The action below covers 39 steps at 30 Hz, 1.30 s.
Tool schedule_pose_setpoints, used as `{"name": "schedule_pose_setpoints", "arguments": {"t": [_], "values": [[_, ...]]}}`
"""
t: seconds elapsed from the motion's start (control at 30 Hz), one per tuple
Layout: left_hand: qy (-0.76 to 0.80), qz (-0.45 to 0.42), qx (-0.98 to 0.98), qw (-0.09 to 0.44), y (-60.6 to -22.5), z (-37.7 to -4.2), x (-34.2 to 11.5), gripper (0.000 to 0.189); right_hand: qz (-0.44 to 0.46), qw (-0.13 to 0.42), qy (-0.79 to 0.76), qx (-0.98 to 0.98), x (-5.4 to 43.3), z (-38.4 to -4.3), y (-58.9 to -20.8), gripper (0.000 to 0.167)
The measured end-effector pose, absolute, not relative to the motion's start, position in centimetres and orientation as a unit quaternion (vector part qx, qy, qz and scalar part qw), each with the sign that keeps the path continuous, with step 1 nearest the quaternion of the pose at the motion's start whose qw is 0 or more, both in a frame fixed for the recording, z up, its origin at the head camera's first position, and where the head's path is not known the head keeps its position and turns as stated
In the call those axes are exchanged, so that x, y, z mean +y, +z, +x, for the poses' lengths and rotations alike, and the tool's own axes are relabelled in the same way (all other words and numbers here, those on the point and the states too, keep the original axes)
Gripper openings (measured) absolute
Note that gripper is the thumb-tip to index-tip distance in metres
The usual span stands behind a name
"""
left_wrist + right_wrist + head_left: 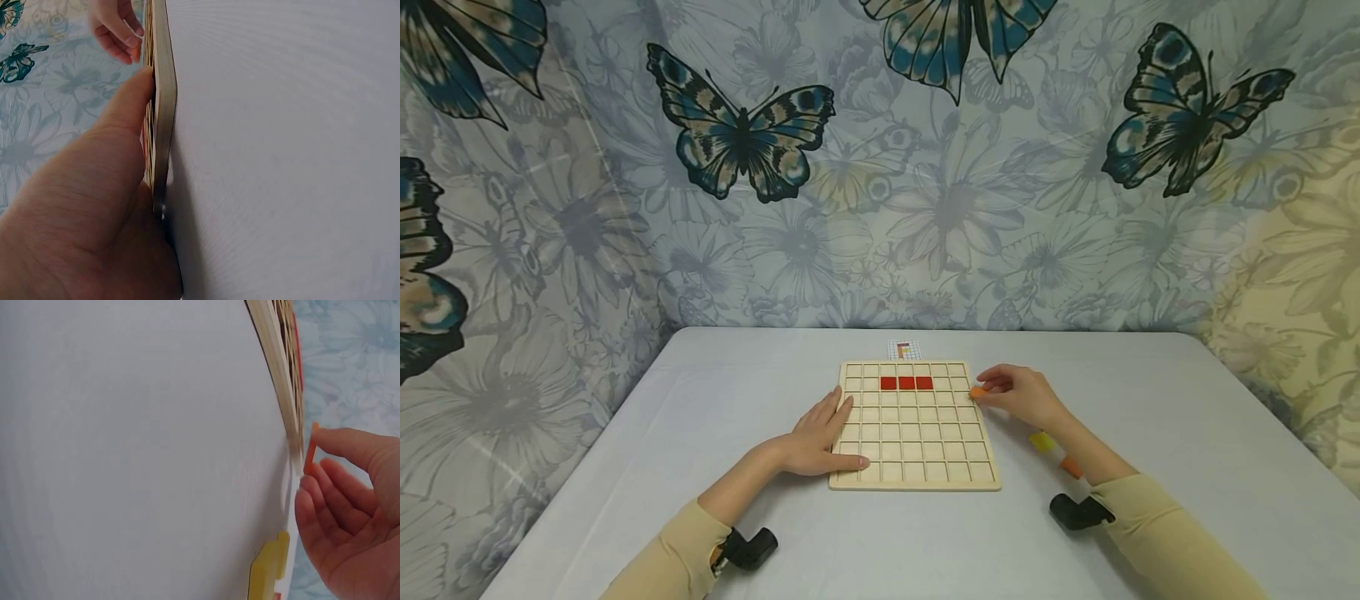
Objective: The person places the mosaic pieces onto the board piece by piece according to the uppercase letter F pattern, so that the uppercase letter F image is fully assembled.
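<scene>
A wooden grid board (917, 433) lies on the table, with three red square tiles (907, 383) side by side in one of its far rows. My left hand (811, 442) rests along the board's left edge, fingers extended and thumb on the near left cells. At the right edge, my right hand (1021, 395) pinches a small orange tile (311, 449) between thumb and fingertips. In the right wrist view that tile is held edge-on beside the board's rim.
Yellow tiles (1042, 442) and an orange-red tile (1072, 467) lie on the white table (760, 375) under the right forearm. A small printed card (904, 350) with a coloured grid sits behind the board. Butterfly-patterned fabric (955, 208) hangs behind the table.
</scene>
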<state>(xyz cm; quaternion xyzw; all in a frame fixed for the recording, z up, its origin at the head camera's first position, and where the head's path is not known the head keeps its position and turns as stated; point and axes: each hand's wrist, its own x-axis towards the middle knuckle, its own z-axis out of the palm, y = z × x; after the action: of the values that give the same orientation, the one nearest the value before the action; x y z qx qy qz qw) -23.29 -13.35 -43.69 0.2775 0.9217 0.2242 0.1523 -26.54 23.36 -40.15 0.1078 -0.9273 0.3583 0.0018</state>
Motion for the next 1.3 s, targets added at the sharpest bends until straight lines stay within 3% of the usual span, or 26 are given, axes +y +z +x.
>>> {"name": "schedule_pose_setpoints", "arguments": {"t": [0.6,1.3], "values": [[0.233,0.287,0.916,0.157,-42.5,-22.8,-13.2,0.108,0.112,-0.030,0.390,-0.914,19.5,-26.3,-40.1,0.033],[0.229,0.275,0.921,0.153,-43.5,-23.2,-13.3,0.109,0.154,-0.033,0.382,-0.911,15.7,-26.6,-40.1,0.014]]}}
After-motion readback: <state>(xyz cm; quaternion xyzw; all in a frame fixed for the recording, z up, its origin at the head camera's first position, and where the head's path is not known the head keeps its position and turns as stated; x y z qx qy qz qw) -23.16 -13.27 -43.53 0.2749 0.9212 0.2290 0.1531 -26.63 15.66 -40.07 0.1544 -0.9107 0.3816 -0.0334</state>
